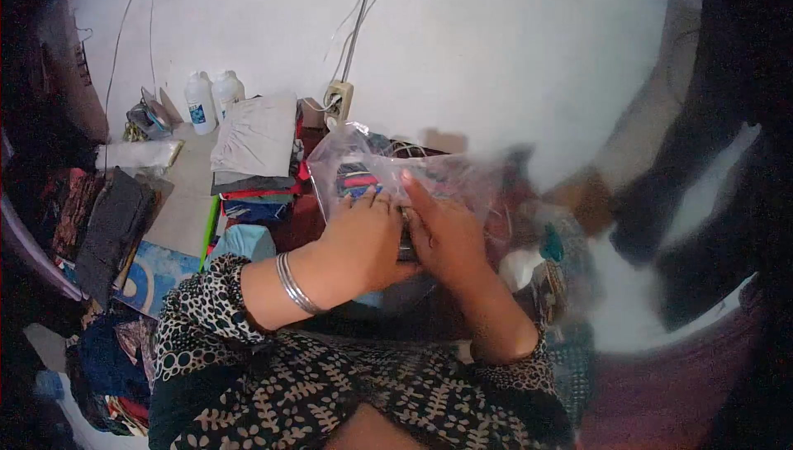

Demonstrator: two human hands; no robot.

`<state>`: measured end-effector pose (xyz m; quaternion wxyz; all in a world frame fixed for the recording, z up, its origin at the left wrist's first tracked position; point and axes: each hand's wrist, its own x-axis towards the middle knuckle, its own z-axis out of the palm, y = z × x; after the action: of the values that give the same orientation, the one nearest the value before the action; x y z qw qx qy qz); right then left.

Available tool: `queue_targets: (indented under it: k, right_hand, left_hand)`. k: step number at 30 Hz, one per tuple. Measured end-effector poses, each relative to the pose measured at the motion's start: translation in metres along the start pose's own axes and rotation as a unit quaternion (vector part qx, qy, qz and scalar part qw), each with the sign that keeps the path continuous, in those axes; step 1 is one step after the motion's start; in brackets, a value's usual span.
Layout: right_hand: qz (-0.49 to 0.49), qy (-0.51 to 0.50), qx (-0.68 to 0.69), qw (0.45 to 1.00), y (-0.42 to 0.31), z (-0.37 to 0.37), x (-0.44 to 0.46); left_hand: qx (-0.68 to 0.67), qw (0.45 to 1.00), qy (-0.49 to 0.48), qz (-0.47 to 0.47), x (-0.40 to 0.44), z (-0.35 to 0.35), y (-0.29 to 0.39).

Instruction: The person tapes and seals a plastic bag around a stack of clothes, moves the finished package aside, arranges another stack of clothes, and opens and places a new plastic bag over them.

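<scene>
In front of my body, a clear plastic bag (325,163) surrounds a stack of folded clothes (357,176) with blue, red and dark layers. My left hand (363,239), with silver bangles at its wrist, is closed over the near side of the stack, fingertips pointing away from me. Beside it, my right hand (446,239) is closed on the bag's right part, one finger stretched upward along the plastic. Something dark shows between the two hands. Part of the bag's right side is blurred, and the palms hide the near edge of the clothes.
Left of the bag, a light folded garment (256,132) tops a clothes pile. Behind stand white bottles (198,103) and an iron (150,116). Dark folded cloth (116,219) lies at the left. A power socket (337,101) with cables hangs against the wall.
</scene>
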<state>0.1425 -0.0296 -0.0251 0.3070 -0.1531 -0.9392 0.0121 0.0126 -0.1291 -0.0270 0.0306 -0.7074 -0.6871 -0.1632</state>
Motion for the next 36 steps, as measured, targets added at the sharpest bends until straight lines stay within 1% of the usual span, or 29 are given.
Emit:
queue_targets:
  k: [1,2,3,4,6,8,10,11,13,14,16,17,18,20,21,22,23,24,26,27,29,30,32,33,34,36]
  right_hand:
    - [0.001,0.001,-0.001,1.000,-0.002,-0.001,0.000]
    - [0.040,-0.024,-0.029,0.998,-0.009,-0.002,0.001]
    - [0.079,-0.050,-0.057,0.994,-0.015,-0.003,0.001]
    - [0.079,-0.049,-0.056,0.994,-0.021,-0.005,0.001]
    - [0.105,-0.065,-0.055,0.991,-0.031,-0.006,0.000]
    - [0.106,-0.057,-0.062,0.991,-0.034,0.000,-0.002]
    - [0.104,-0.051,-0.071,0.991,-0.032,0.005,-0.005]
    - [0.100,-0.041,-0.066,0.992,-0.031,0.008,-0.007]
    - [0.092,-0.029,-0.062,0.993,-0.031,0.008,-0.008]
    - [0.096,-0.039,-0.054,0.993,-0.031,0.005,-0.008]
    - [0.098,-0.051,-0.045,0.993,-0.031,0.005,-0.012]
    - [0.093,-0.052,-0.056,0.993,-0.029,0.007,-0.015]
    - [0.089,-0.054,-0.067,0.992,-0.027,0.009,-0.017]
    - [0.070,-0.042,-0.061,0.995,-0.024,0.012,-0.019]
    - [0.052,-0.028,-0.056,0.997,-0.021,0.014,-0.019]
    - [0.052,-0.028,-0.056,0.997,-0.018,0.018,-0.022]
    - [0.023,0.013,-0.039,0.999,-0.015,0.021,-0.024]
    - [-0.007,0.055,-0.021,0.998,-0.012,0.024,-0.026]
    - [-0.020,0.075,-0.020,0.997,-0.008,0.027,-0.028]
    - [-0.033,0.093,-0.016,0.995,-0.007,0.028,-0.029]
    - [-0.034,0.094,-0.005,0.995,-0.007,0.027,-0.027]
    - [-0.039,0.092,0.006,0.995,-0.007,0.026,-0.027]
    - [-0.023,0.074,-0.001,0.997,-0.006,0.027,-0.029]
    - [-0.009,0.059,-0.014,0.998,-0.005,0.028,-0.029]
    - [-0.012,0.060,-0.013,0.998,-0.004,0.028,-0.029]
    - [-0.016,0.062,-0.027,0.998,-0.002,0.027,-0.028]
  left_hand:
    - [0.000,1.000,0.003,-0.007,0.004,-0.001,-0.001]
    - [0.000,1.000,0.003,-0.005,0.005,-0.004,-0.002]
    - [-0.005,1.000,-0.026,-0.001,0.005,-0.009,-0.005]
    - [-0.009,0.998,-0.054,0.002,0.005,-0.012,-0.007]
    - [-0.006,0.998,-0.070,0.003,0.008,-0.012,-0.014]
    - [-0.005,0.996,-0.087,0.001,0.011,-0.007,-0.020]
    - [-0.005,0.997,-0.069,0.026,0.013,-0.003,-0.028]
    - [-0.005,0.997,-0.067,0.023,0.012,-0.004,-0.031]
    - [0.008,0.997,0.003,0.070,0.008,-0.008,-0.041]
    - [0.008,0.998,0.005,0.068,0.007,-0.011,-0.050]
    - [-0.084,0.994,-0.012,0.063,0.011,-0.022,-0.064]
    - [-0.099,0.992,-0.022,0.081,0.012,-0.035,-0.067]
    - [-0.100,0.991,-0.022,0.081,0.010,-0.029,-0.071]
    - [-0.040,0.993,0.090,0.069,0.003,-0.003,-0.087]
    - [-0.041,0.993,0.090,0.069,0.002,0.004,-0.090]
    - [-0.030,0.977,0.169,0.124,0.001,0.010,-0.092]
    - [-0.019,0.952,0.247,0.178,-0.002,0.014,-0.094]
    - [-0.018,0.951,0.249,0.180,-0.010,0.008,-0.091]
    - [-0.008,0.978,0.142,0.150,-0.033,-0.011,-0.083]
    - [-0.005,0.978,0.140,0.152,-0.042,-0.012,-0.088]
    - [-0.015,0.975,0.206,0.080,-0.056,-0.013,-0.097]
    - [-0.014,0.976,0.202,0.079,-0.055,-0.012,-0.099]
    - [-0.045,0.945,0.312,-0.086,-0.046,-0.012,-0.107]
    - [-0.091,0.930,0.339,-0.107,-0.039,-0.019,-0.101]
    - [-0.089,0.930,0.340,-0.109,-0.035,-0.020,-0.101]
    - [-0.142,0.948,0.282,-0.048,-0.030,-0.022,-0.103]
